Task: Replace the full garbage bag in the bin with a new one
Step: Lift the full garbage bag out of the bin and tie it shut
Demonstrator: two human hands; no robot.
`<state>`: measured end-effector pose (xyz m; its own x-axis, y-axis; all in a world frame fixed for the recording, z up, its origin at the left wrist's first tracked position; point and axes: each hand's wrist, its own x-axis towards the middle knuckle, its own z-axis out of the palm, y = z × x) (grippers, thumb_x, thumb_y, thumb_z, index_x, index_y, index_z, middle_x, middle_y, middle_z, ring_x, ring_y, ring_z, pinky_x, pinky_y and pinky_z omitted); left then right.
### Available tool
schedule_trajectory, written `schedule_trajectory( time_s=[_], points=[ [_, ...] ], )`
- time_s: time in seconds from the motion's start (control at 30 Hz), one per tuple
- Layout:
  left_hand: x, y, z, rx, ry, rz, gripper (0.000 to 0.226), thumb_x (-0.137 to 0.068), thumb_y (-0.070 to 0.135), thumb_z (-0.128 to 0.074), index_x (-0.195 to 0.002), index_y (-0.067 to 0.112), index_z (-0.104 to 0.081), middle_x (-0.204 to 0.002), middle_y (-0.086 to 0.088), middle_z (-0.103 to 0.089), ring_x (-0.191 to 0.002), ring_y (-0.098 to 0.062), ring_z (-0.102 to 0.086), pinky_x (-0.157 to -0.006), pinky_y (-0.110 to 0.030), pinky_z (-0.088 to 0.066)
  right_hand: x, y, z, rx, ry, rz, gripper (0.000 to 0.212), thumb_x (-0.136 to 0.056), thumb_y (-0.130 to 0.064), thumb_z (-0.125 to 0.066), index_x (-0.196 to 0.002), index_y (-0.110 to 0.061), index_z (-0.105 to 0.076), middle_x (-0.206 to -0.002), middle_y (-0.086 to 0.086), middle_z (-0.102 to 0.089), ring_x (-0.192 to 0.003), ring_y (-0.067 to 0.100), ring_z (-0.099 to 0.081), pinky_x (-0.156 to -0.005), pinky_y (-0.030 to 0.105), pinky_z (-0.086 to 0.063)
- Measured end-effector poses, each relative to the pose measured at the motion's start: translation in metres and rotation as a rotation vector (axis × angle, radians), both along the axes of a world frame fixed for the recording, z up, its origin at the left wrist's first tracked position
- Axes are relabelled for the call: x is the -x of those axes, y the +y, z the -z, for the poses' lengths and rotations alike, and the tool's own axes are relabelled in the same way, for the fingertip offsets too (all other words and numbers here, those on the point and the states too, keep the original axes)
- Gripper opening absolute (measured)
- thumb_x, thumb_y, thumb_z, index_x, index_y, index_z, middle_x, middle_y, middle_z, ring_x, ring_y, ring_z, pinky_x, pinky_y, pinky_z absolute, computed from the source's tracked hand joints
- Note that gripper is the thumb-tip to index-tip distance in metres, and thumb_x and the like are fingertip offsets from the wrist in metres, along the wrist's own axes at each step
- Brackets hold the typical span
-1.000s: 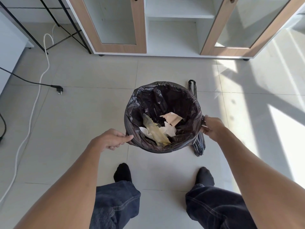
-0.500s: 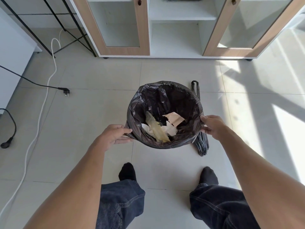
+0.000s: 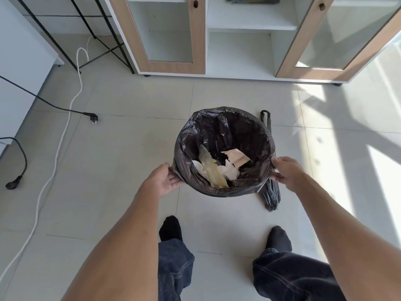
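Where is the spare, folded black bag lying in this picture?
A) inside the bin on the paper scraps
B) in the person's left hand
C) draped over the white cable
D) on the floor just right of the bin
D: the folded black bag lies on the floor tiles just right of the full garbage bag, whose rim the left hand and right hand each grip.

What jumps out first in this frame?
The black garbage bag, centre floor, holds crumpled paper scraps. The left hand and right hand pinch its rim on opposite sides. A folded dark bag lies on the tiles just right of it.
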<state>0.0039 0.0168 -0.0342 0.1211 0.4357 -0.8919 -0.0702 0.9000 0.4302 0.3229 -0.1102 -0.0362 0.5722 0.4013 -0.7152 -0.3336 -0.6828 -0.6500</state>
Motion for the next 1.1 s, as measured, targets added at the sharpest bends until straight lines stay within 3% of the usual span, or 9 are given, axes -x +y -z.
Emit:
schedule_trajectory(
  time_s=[0.13,0.33,0.47,0.67,0.8,0.87,0.97,1.03,1.1],
  points=[
    [-0.004,0.000,0.009,0.058,0.044,0.149,0.020,-0.103,0.015,-0.046,-0.094,0.008,-0.063,-0.089,-0.010,-0.071,-0.082,-0.021,-0.067,-0.072,-0.033,-0.054,-0.004,0.001,0.004,0.007,-0.005,-0.010,0.013,-0.101,-0.023,-0.055,-0.094,-0.014,-0.049,-0.080,0.001,-0.056,-0.066,0.019,-0.056,-0.058,0.028,-0.050],
    [-0.001,0.000,0.019,0.194,0.010,0.186,0.021,-0.102,0.011,-0.051,-0.084,0.007,-0.061,-0.068,-0.007,-0.071,-0.068,-0.019,-0.063,-0.051,-0.025,-0.057,-0.007,0.001,0.006,-0.011,-0.009,-0.014,0.013,-0.101,-0.025,-0.055,-0.100,-0.013,-0.050,-0.085,0.003,-0.057,-0.068,0.020,-0.056,-0.058,0.028,-0.050],
    [-0.003,-0.002,0.018,0.138,0.071,0.211,0.019,-0.099,-0.001,-0.048,-0.088,0.001,-0.063,-0.077,-0.011,-0.072,-0.076,-0.021,-0.067,-0.059,-0.029,-0.061,-0.005,0.003,0.003,-0.018,-0.022,-0.001,0.017,-0.101,-0.024,-0.056,-0.088,-0.016,-0.048,-0.080,0.002,-0.057,-0.066,0.021,-0.056,-0.058,0.028,-0.049],
    [-0.012,-0.010,0.010,-0.005,0.091,0.064,0.022,-0.100,-0.002,-0.044,-0.109,0.000,-0.064,-0.093,-0.017,-0.069,-0.080,-0.025,-0.067,-0.044,-0.032,-0.058,-0.003,0.003,0.001,-0.017,-0.050,0.026,0.025,-0.099,-0.023,-0.058,-0.079,-0.017,-0.045,-0.080,0.002,-0.057,-0.065,0.021,-0.055,-0.058,0.029,-0.051],
    [-0.013,-0.026,0.007,-0.015,0.016,-0.047,0.034,-0.101,0.038,-0.052,-0.113,0.009,-0.064,-0.111,-0.015,-0.070,-0.099,-0.026,-0.068,-0.062,-0.035,-0.058,0.000,0.004,-0.001,-0.007,-0.089,0.036,0.027,-0.099,-0.024,-0.059,-0.077,-0.018,-0.045,-0.079,0.001,-0.055,-0.063,0.020,-0.054,-0.052,0.028,-0.051],
    [-0.012,-0.037,0.006,-0.010,-0.037,-0.096,0.035,-0.097,0.044,-0.058,-0.110,0.013,-0.063,-0.108,-0.012,-0.070,-0.104,-0.025,-0.066,-0.079,-0.038,-0.055,0.002,0.005,-0.001,-0.008,-0.101,0.042,0.027,-0.098,-0.022,-0.060,-0.077,-0.018,-0.045,-0.077,0.002,-0.055,-0.060,0.020,-0.053,-0.041,0.025,-0.050],
    [-0.008,-0.051,0.003,-0.013,-0.175,-0.144,0.017,-0.090,0.010,-0.061,-0.107,0.005,-0.062,-0.105,-0.013,-0.067,-0.101,-0.026,-0.064,-0.095,-0.039,-0.053,0.003,0.005,-0.003,-0.010,-0.097,0.085,0.026,-0.099,-0.019,-0.058,-0.077,-0.018,-0.044,-0.075,0.004,-0.057,-0.059,0.020,-0.056,-0.033,0.022,-0.048],
    [-0.002,-0.049,0.001,-0.069,-0.259,-0.070,0.019,-0.086,-0.011,-0.050,-0.097,0.000,-0.061,-0.097,-0.015,-0.064,-0.090,-0.024,-0.064,-0.086,-0.035,-0.058,0.002,0.003,-0.002,0.005,-0.098,0.117,0.026,-0.099,-0.018,-0.058,-0.078,-0.017,-0.044,-0.076,0.004,-0.056,-0.061,0.020,-0.058,-0.031,0.022,-0.048],
    [0.005,-0.041,0.000,-0.135,-0.296,0.060,0.025,-0.088,-0.016,-0.052,-0.108,-0.005,-0.062,-0.105,-0.019,-0.070,-0.095,-0.024,-0.070,-0.080,-0.030,-0.060,0.000,0.001,-0.001,0.014,-0.084,0.134,0.025,-0.099,-0.017,-0.058,-0.079,-0.017,-0.044,-0.078,0.005,-0.055,-0.062,0.021,-0.058,-0.031,0.023,-0.048]
  ],
)
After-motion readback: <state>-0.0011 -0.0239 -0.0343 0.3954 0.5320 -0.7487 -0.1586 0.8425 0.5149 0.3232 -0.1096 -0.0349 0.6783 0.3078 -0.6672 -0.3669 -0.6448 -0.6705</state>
